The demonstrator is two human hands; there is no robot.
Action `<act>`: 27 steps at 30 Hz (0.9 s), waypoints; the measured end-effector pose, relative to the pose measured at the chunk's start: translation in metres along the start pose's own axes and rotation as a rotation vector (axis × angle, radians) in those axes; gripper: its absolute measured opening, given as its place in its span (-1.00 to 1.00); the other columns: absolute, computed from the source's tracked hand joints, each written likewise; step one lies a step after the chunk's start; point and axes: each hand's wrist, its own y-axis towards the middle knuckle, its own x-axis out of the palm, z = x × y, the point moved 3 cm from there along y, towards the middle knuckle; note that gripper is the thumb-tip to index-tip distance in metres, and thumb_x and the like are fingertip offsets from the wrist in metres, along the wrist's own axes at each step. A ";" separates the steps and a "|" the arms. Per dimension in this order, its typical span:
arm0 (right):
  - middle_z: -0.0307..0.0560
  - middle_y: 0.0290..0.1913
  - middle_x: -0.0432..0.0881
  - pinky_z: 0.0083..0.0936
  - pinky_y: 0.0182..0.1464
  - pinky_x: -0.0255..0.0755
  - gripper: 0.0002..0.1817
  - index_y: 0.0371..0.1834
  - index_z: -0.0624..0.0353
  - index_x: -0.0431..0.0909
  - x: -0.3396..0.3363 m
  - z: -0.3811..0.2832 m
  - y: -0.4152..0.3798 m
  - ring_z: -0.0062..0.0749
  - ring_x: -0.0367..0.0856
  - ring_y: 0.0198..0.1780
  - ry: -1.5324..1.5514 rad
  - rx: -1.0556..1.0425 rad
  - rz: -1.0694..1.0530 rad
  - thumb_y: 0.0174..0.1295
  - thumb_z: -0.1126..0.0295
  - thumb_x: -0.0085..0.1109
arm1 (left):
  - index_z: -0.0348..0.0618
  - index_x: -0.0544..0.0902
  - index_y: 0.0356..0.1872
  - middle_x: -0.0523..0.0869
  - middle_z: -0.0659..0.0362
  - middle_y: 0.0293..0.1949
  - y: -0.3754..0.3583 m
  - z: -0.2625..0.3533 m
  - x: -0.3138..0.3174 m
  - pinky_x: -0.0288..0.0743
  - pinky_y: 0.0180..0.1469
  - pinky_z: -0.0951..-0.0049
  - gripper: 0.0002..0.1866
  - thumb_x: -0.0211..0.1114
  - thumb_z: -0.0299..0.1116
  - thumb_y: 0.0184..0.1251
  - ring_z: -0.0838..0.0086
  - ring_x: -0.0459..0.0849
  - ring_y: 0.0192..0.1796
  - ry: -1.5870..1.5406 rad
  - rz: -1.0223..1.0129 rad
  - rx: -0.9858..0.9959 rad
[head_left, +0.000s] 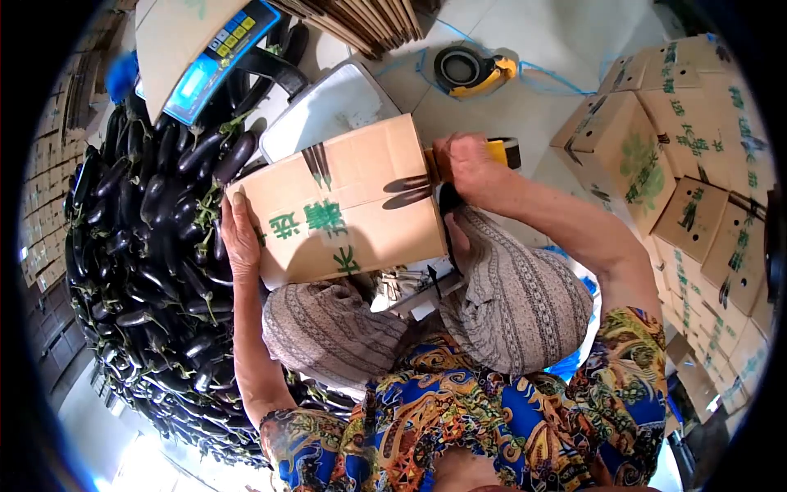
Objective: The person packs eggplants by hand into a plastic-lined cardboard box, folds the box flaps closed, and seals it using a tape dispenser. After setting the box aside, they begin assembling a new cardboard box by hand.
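Note:
A cardboard carton [344, 197] with green lettering and printed dark eggplants lies across my knees and the edge of a metal scale platform [328, 107]. My left hand [239, 234] holds its left end, with the thumb over the top edge and fingers along the side. At the opposite end, my right hand [469, 168] is closed around a yellow tape dispenser [498, 152], close against the carton's side. Part of the dispenser is hidden behind the hand.
A large heap of eggplants [156, 246] fills the left. The scale's display [201, 78] stands at the upper left, near flattened cartons [361, 25]. Another tape dispenser [471, 70] lies on the floor. Printed cartons [680, 148] are stacked at the right.

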 end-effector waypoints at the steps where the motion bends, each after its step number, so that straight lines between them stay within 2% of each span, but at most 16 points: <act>1: 0.02 -0.41 0.59 -0.17 -0.28 0.51 -0.74 -0.27 0.26 0.47 -0.006 -0.001 0.001 -0.04 0.65 -0.28 -0.031 -0.029 0.010 -0.07 0.46 0.20 | -0.30 0.49 0.18 0.66 0.10 -0.08 -0.001 0.001 0.001 0.41 0.06 0.48 -0.43 -0.05 0.06 0.56 0.44 0.57 -0.06 -0.040 -0.013 0.001; 2: 0.01 -0.42 0.59 -0.17 -0.30 0.51 -0.75 -0.29 0.25 0.48 -0.012 -0.003 0.003 -0.04 0.65 -0.30 -0.063 -0.058 0.020 -0.08 0.47 0.20 | -0.31 0.45 0.24 0.64 0.07 0.04 -0.001 0.001 0.000 0.39 0.14 0.46 -0.40 -0.05 0.07 0.55 0.40 0.55 0.05 -0.055 -0.068 -0.017; 4: 0.00 -0.45 0.59 -0.17 -0.32 0.52 -0.74 -0.31 0.24 0.49 -0.037 0.015 -0.027 -0.02 0.65 -0.33 0.150 -0.152 0.297 -0.14 0.48 0.23 | -0.32 0.40 0.31 0.57 0.03 0.14 -0.003 0.005 0.000 0.30 0.26 0.46 -0.37 -0.05 0.08 0.55 0.39 0.49 0.17 -0.110 -0.062 -0.033; 7: 0.06 -0.26 0.64 -0.24 -0.12 0.55 -0.58 -0.17 0.18 0.48 -0.036 0.033 -0.043 0.04 0.65 -0.13 0.243 0.253 -0.438 -0.16 0.40 0.38 | -0.30 0.35 0.37 0.51 0.01 0.23 -0.002 -0.003 0.004 0.24 0.34 0.44 -0.35 -0.06 0.07 0.55 0.38 0.44 0.26 -0.293 -0.089 -0.039; 8: 0.10 -0.18 0.63 -0.24 -0.07 0.53 -0.52 -0.08 0.19 0.47 -0.029 0.037 -0.052 0.05 0.62 -0.06 0.219 0.282 -0.534 -0.12 0.36 0.39 | -0.29 0.33 0.38 0.50 0.01 0.25 -0.001 -0.005 0.006 0.23 0.35 0.43 -0.36 -0.07 0.07 0.56 0.38 0.43 0.27 -0.370 -0.102 -0.034; 10: 0.17 -0.01 0.60 -0.23 0.05 0.50 -0.40 0.08 0.19 0.44 -0.012 0.048 -0.074 0.07 0.57 0.08 0.165 0.335 -0.716 -0.06 0.27 0.42 | -0.14 0.22 0.48 0.44 -0.02 0.33 -0.002 0.005 0.006 0.27 0.36 0.33 -0.33 -0.12 0.10 0.56 0.26 0.45 0.31 -0.165 -0.078 -0.035; 12: 0.19 0.14 0.49 -0.18 0.17 0.40 -0.34 0.17 0.21 0.40 -0.015 0.041 -0.078 0.06 0.48 0.19 0.188 0.297 -0.525 0.03 0.17 0.41 | -0.23 0.23 0.45 0.37 -0.08 0.39 -0.005 0.016 0.005 0.18 0.43 0.33 -0.40 -0.05 -0.05 0.57 0.14 0.35 0.40 0.068 0.046 0.116; 13: 0.20 0.22 0.44 -0.16 0.23 0.34 -0.31 0.22 0.22 0.39 -0.019 0.036 -0.076 0.05 0.43 0.25 0.202 0.277 -0.431 0.07 0.12 0.40 | -0.20 0.25 0.44 0.33 -0.14 0.40 -0.005 0.019 0.005 0.17 0.43 0.25 -0.40 -0.03 -0.03 0.55 0.00 0.30 0.42 0.284 0.083 0.180; 14: 0.24 0.28 0.38 -0.13 0.28 0.30 -0.34 0.25 0.24 0.37 -0.026 0.031 -0.068 0.09 0.39 0.29 0.380 0.263 -0.141 0.16 0.12 0.33 | -0.15 0.29 0.43 0.34 -0.13 0.38 -0.005 0.023 0.005 0.13 0.43 0.11 -0.39 -0.01 0.01 0.52 -0.03 0.26 0.44 0.489 0.141 0.433; 15: 0.28 0.34 0.33 -0.11 0.33 0.26 -0.36 0.29 0.26 0.34 -0.045 0.020 -0.055 0.12 0.35 0.33 0.552 0.248 0.151 0.25 0.12 0.25 | -0.12 0.30 0.42 0.33 -0.11 0.40 -0.006 0.028 0.007 0.10 0.43 0.06 -0.38 -0.01 0.05 0.50 -0.01 0.25 0.45 0.616 0.150 0.468; 17: 0.29 0.41 0.26 -0.09 0.40 0.18 -0.42 0.33 0.29 0.32 -0.111 -0.010 -0.017 0.15 0.29 0.38 0.632 0.356 0.423 0.35 0.18 0.13 | -0.07 0.33 0.42 0.31 -0.02 0.43 -0.007 0.037 0.013 0.06 0.41 -0.03 -0.37 -0.03 0.11 0.49 0.04 0.21 0.48 0.750 0.155 0.499; 18: 0.27 0.40 0.28 -0.08 0.40 0.17 -0.43 0.32 0.29 0.33 -0.131 -0.024 -0.002 0.14 0.29 0.39 0.524 0.257 0.529 0.36 0.17 0.11 | -0.07 0.35 0.41 0.30 -0.01 0.43 -0.006 0.036 0.016 0.06 0.41 -0.02 -0.37 -0.05 0.11 0.49 0.03 0.18 0.49 0.756 0.156 0.534; 19: 0.28 0.41 0.25 -0.04 0.38 0.18 -0.43 0.33 0.31 0.32 -0.138 -0.039 0.011 0.13 0.26 0.40 0.412 0.159 0.585 0.37 0.18 0.09 | -0.08 0.34 0.41 0.31 -0.02 0.43 -0.008 0.046 0.019 0.06 0.42 -0.02 -0.38 -0.03 0.09 0.49 0.04 0.17 0.49 0.772 0.140 0.565; 22: 0.26 0.45 0.20 -0.05 0.43 0.03 -0.38 0.39 0.25 0.29 -0.127 -0.076 0.048 0.07 0.20 0.44 0.224 0.038 0.445 0.36 0.12 0.04 | -0.16 0.32 0.40 0.32 -0.04 0.41 -0.020 0.075 0.061 0.03 0.43 -0.02 -0.39 0.06 -0.02 0.46 0.04 0.18 0.49 0.668 0.093 0.753; 24: 0.24 0.45 0.21 -0.06 0.44 -0.01 -0.38 0.40 0.23 0.28 -0.121 -0.078 0.057 0.05 0.18 0.45 0.185 0.041 0.434 0.36 0.11 0.03 | -0.20 0.31 0.39 0.32 -0.03 0.41 -0.024 0.102 0.078 0.03 0.44 -0.02 -0.38 0.13 -0.10 0.41 0.04 0.18 0.49 0.575 -0.050 0.775; 27: 0.22 0.45 0.21 -0.06 0.44 -0.03 -0.38 0.41 0.20 0.28 -0.121 -0.076 0.060 0.04 0.16 0.46 0.152 0.084 0.418 0.36 0.11 0.01 | -0.21 0.33 0.37 0.32 -0.02 0.41 -0.019 0.098 0.084 0.04 0.44 -0.01 -0.39 0.15 -0.13 0.38 0.03 0.19 0.48 0.576 -0.003 0.820</act>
